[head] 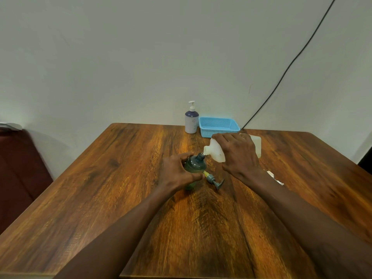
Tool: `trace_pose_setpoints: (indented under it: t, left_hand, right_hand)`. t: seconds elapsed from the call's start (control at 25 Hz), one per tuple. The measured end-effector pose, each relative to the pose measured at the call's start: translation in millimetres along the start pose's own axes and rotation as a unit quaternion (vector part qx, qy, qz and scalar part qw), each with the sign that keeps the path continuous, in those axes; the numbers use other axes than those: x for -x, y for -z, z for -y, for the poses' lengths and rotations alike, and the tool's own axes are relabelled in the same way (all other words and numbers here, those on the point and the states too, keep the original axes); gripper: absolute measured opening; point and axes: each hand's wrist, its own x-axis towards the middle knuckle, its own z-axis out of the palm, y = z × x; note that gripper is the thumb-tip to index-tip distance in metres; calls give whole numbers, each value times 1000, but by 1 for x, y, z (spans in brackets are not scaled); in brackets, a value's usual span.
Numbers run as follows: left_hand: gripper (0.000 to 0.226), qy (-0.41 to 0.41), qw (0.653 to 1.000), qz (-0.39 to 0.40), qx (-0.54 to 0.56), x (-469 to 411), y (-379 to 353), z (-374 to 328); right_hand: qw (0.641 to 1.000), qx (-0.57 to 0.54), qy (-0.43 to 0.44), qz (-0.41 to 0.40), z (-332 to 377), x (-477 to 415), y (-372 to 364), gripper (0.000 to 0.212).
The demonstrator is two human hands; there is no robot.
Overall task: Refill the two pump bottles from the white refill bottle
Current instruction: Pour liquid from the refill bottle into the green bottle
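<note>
A green pump bottle [194,164] stands upright mid-table with its pump off, and my left hand [177,172] grips its side. My right hand [238,153] holds the white refill bottle [216,151] tipped to the left, its spout right at the green bottle's open neck. The removed grey pump head [215,180] with its yellowish tube lies on the table just right of the green bottle. A second pump bottle [191,119], white with a dark blue top and white pump, stands upright at the table's far edge.
A light blue plastic basket [219,126] sits next to the far pump bottle by the wall. A small white object [274,177] lies behind my right wrist. A black cable [289,65] runs down the wall. A dark red seat [20,168] is at left.
</note>
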Motion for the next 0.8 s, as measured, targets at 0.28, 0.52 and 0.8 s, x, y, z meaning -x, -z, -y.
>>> trace_pose_setpoints:
  t: [0.28, 0.52, 0.8]
  left_hand:
    - [87, 0, 1000, 5, 7, -2, -1, -1]
    - [81, -8, 1000, -3, 25, -5, -4, -6]
    - [80, 3, 999, -18, 40, -9, -13, -10]
  right_hand:
    - [1000, -23, -19, 2, 0, 2, -2, 80]
    - [983, -144, -112, 4, -3, 4, -8, 72]
    - [938, -257, -231, 37, -22, 16, -27, 86]
